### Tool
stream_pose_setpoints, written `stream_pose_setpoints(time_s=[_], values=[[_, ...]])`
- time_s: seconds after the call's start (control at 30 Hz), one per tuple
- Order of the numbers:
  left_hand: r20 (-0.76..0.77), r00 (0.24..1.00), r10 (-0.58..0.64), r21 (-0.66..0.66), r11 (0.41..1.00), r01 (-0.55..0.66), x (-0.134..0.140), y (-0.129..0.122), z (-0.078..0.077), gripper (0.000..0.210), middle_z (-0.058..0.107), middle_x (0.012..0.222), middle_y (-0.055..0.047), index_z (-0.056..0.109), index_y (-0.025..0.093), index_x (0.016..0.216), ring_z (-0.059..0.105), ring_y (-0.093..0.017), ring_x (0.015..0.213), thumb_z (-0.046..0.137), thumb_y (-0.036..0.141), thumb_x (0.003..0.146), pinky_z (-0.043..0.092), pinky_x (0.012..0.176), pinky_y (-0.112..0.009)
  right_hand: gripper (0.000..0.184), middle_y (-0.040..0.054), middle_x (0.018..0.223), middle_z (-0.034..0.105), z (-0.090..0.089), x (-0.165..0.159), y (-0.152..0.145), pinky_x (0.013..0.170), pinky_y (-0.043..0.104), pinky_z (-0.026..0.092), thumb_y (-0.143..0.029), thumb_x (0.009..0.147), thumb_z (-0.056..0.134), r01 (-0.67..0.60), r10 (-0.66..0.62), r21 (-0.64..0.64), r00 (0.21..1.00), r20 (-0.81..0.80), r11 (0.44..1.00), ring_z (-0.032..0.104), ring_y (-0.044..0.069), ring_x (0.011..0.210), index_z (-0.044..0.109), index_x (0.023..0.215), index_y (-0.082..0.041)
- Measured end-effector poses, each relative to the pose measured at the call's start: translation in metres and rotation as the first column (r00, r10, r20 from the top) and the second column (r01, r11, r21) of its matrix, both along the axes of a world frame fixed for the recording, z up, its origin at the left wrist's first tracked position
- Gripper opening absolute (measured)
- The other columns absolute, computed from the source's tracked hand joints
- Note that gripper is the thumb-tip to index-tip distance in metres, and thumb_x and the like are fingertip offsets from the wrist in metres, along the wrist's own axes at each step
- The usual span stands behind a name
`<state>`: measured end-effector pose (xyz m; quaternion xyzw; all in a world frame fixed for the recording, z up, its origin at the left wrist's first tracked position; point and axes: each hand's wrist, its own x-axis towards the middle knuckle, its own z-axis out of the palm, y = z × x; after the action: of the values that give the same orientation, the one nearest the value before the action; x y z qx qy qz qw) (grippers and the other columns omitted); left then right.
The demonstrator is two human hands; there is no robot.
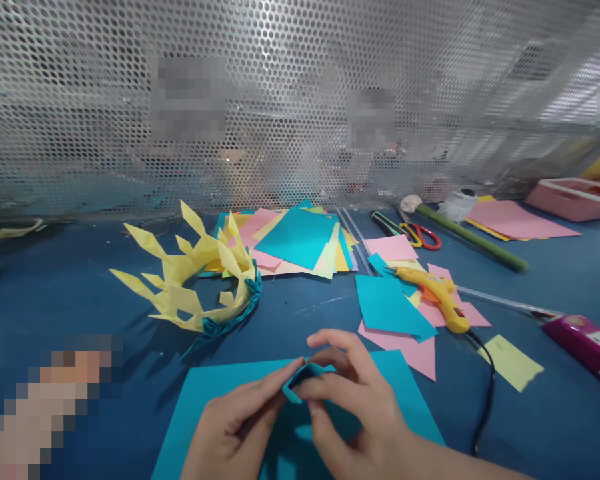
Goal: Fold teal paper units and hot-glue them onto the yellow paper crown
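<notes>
Between my two hands is a small folded piece of teal paper (294, 389), bent so that it stands partly open. My left hand (247, 420) pinches its left side with straight fingers and thumb. On the other side, my right hand (353, 400) curls its fingers around the fold, with the index finger against it. Beneath both hands lies a large teal sheet (180, 427) on the table. Beyond them, to the left, stands a pale yellow paper crown (183, 283) with pointed tips and a teal braided strip (237, 319) along its lower right edge.
A yellow glue gun (443, 293) with a black cord rests on teal and pink paper scraps at right. Behind lie stacked coloured sheets (300, 237), scissors (423, 237), a green stick (473, 237) and a pink basket (570, 199). A perforated metal screen (280, 107) backs the table.
</notes>
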<state>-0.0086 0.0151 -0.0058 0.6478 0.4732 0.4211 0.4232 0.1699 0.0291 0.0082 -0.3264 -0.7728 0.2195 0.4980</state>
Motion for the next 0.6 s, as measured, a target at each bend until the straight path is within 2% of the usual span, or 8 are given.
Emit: stream_pose_setpoints(time_s=[0.13, 0.27, 0.4, 0.53, 0.6], values=[[-0.023, 1.000, 0.016, -0.015, 1.000, -0.017, -0.0007, -0.0018, -0.0009, 0.034, 0.070, 0.114, 0.010, 0.065, 0.046, 0.112, 0.068, -0.016, 0.102, 0.054, 0.024, 0.089, 0.053, 0.090, -0.025, 0.019, 0.0112, 0.109, 0.054, 0.0031, 0.0004, 0.0021, 0.078, 0.022, 0.057, -0.005, 0.079, 0.053, 0.009, -0.009, 0.001, 0.999, 0.031, 1.000, 0.066, 0.014, 0.084, 0.068, 0.084, -0.016], [-0.035, 0.999, 0.011, 0.057, 0.998, -0.009, 0.0004, -0.0019, -0.0009, 0.036, 0.068, 0.116, 0.011, 0.062, 0.049, 0.115, 0.068, -0.016, 0.103, 0.055, 0.024, 0.089, 0.053, 0.091, -0.025, 0.012, 0.0096, 0.107, 0.054, 0.0013, 0.0026, 0.0057, 0.078, 0.017, 0.056, -0.009, 0.085, 0.057, 0.027, -0.029, 0.050, 0.999, 0.040, 0.998, 0.067, 0.012, 0.082, 0.067, 0.087, -0.016], [-0.046, 0.999, -0.005, 0.101, 0.995, 0.010, -0.0005, -0.0014, -0.0036, 0.039, 0.065, 0.121, 0.010, 0.058, 0.048, 0.120, 0.067, -0.016, 0.105, 0.055, 0.024, 0.089, 0.051, 0.092, -0.024, 0.018, 0.0066, 0.106, 0.051, -0.0023, 0.0045, 0.0074, 0.075, 0.013, 0.055, -0.010, 0.089, 0.054, 0.058, -0.066, 0.155, 0.997, 0.048, 0.986, 0.066, 0.009, 0.081, 0.063, 0.101, -0.019], [-0.041, 0.999, -0.006, 0.111, 0.994, 0.010, -0.0021, -0.0010, -0.0055, 0.039, 0.066, 0.120, 0.008, 0.058, 0.045, 0.121, 0.067, -0.015, 0.104, 0.057, 0.023, 0.089, 0.051, 0.089, -0.018, 0.026, 0.0062, 0.104, 0.049, -0.0053, 0.0068, 0.0076, 0.074, 0.011, 0.054, -0.008, 0.091, 0.051, 0.019, -0.042, 0.203, 0.994, 0.105, 0.979, 0.064, 0.008, 0.083, 0.061, 0.113, -0.018], [-0.031, 1.000, -0.002, 0.112, 0.994, 0.005, -0.0017, -0.0004, -0.0045, 0.039, 0.067, 0.117, 0.009, 0.060, 0.046, 0.119, 0.068, -0.013, 0.101, 0.058, 0.022, 0.088, 0.051, 0.086, -0.015, 0.026, 0.0061, 0.101, 0.049, -0.0062, 0.0077, 0.0079, 0.074, 0.011, 0.053, -0.007, 0.090, 0.052, 0.005, -0.033, 0.213, 0.992, 0.126, 0.977, 0.063, 0.009, 0.083, 0.061, 0.113, -0.017]])
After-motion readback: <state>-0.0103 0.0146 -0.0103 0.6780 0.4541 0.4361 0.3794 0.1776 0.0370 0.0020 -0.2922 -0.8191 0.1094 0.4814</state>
